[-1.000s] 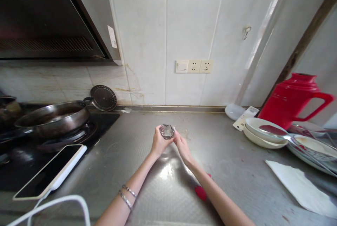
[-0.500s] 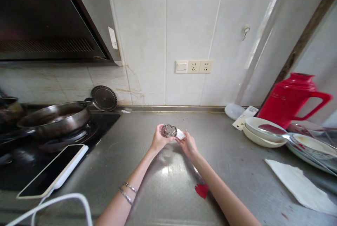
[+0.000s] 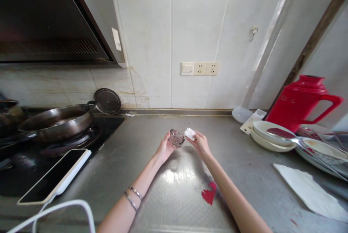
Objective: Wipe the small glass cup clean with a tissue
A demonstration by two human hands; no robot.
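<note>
Over the middle of the counter, my left hand [image 3: 165, 147] is closed around a small clear glass dish [image 3: 176, 137] with a dark wavy rim. The dish is tilted, its opening turned partly towards the right. Just to its right, my right hand [image 3: 200, 144] pinches a folded white tissue [image 3: 190, 133] between thumb and fingers. A narrow gap separates the tissue from the rim. Beside my right forearm, a torn red heart-shaped piece [image 3: 208, 193] lies on the steel counter [image 3: 163, 204].
On the left, a steel pan [image 3: 58, 120] sits on the black stove, with a phone [image 3: 56, 177] and white cable in front. At right are a red thermos [image 3: 299, 102], stacked bowls [image 3: 272, 146] with a spoon, and a flat white tissue [image 3: 307, 189].
My right hand has drawn back to the right with the tissue, away from the glass dish. My left hand has tilted the dish. More of the red piece now shows.
</note>
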